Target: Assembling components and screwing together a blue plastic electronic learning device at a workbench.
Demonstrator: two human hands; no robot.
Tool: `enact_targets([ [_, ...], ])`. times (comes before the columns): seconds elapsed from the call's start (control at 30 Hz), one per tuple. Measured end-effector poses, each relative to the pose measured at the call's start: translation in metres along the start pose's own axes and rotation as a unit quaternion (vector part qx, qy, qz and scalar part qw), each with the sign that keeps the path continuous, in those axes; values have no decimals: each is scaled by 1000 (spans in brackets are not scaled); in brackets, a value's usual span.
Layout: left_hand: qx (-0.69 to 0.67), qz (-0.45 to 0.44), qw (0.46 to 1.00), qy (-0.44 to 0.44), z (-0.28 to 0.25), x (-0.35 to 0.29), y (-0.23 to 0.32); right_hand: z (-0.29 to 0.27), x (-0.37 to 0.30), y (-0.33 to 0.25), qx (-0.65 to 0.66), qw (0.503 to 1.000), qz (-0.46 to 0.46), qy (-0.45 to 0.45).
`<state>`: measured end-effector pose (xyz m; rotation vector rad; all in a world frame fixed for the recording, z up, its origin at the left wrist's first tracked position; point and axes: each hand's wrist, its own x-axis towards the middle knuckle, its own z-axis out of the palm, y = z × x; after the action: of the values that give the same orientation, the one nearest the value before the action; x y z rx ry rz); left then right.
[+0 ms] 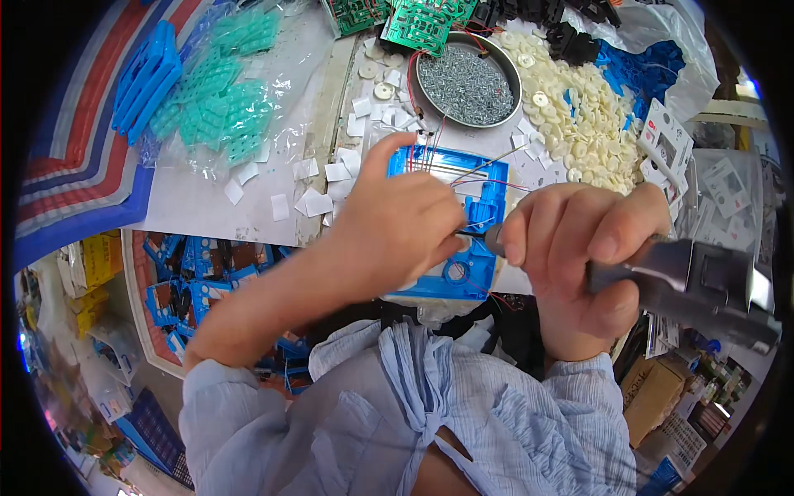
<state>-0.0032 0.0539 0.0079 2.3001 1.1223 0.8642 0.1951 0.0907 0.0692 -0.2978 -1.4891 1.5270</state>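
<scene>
My right hand (579,256) grips a dark grey power screwdriver (691,277), its body lying to the right and its tip pointing left. A blue plastic casing (475,285) lies on the table in front of me, with thin red and dark wires and a slim metal rod across it. Over the casing's left part is my left hand (393,219), one finger stretched toward the top edge. Its thumb and other fingers close together beside the screwdriver's tip; whatever they pinch is hidden.
Beyond the casing stands a round metal dish of small screws (465,87). Cream plastic discs (571,107) are heaped right of it, green circuit boards (426,25) behind. Teal keypad sheets (219,107) and white paper squares (314,201) lie left. A crate of blue assemblies (198,281) sits lower left.
</scene>
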Motion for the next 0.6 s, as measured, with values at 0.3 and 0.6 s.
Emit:
enact_targets([
  [0.3,347,43,937,11,21,122,-132,13,17,50,2,999,18,28],
  [0.6,289,82,949,89,34,123,-138,20,25,70,-27,998,50,-7],
])
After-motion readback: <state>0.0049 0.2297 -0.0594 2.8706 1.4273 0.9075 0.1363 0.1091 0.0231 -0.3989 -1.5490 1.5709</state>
